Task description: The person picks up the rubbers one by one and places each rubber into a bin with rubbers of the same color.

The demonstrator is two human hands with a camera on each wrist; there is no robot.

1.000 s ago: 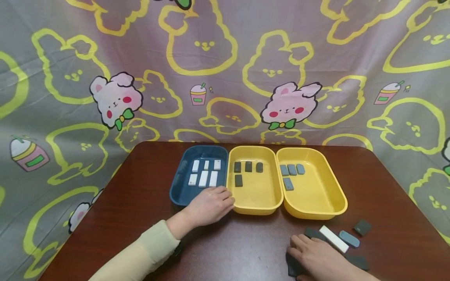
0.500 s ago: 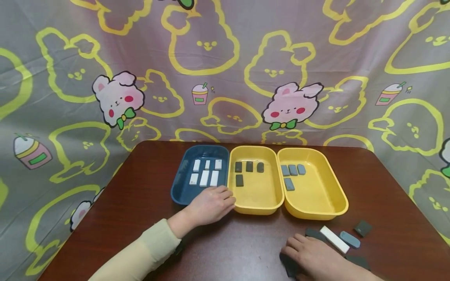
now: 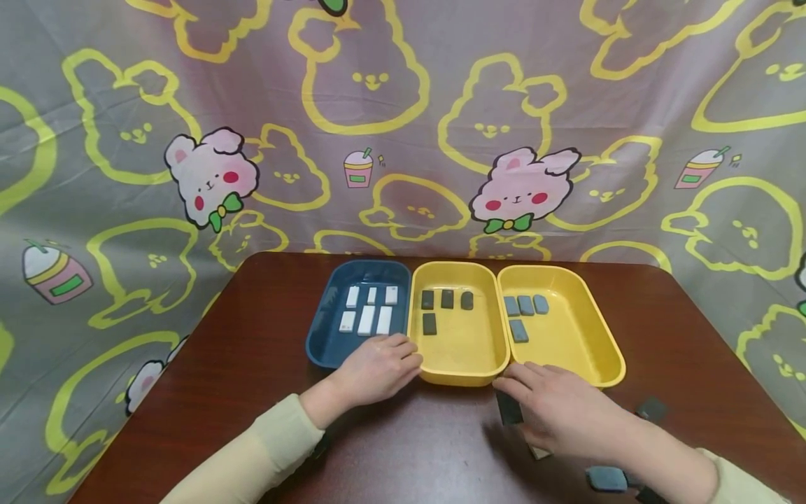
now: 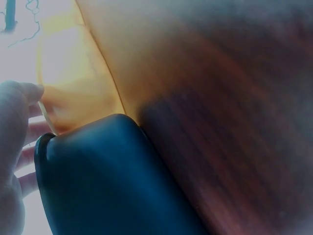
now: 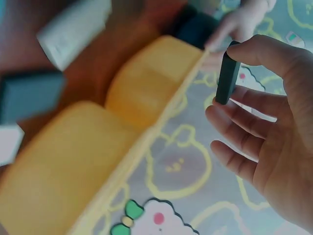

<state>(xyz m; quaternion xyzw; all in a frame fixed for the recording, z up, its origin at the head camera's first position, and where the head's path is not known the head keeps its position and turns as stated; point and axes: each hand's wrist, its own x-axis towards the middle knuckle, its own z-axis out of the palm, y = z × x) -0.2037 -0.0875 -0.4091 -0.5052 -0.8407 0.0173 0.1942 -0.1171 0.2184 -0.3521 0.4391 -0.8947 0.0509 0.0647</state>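
Note:
Near the front of the right-hand yellow tray, my right hand pinches a dark block. The right wrist view shows this dark block upright between thumb and fingertips, the other fingers spread apart. My left hand lies over the front corner where the blue tray meets the middle yellow tray. Seen from the left wrist, the thumb and fingers straddle the rim of the yellow tray, beside the blue tray.
Several white blocks lie in the blue tray, several dark blocks in the middle one, and several grey-blue blocks in the right one. Loose on the table, partly behind my right arm, are a grey-blue block and a dark block.
My right hand has risen from the loose blocks toward the trays, carrying a dark block, and its forearm now covers part of the pile. My left hand stays in place.

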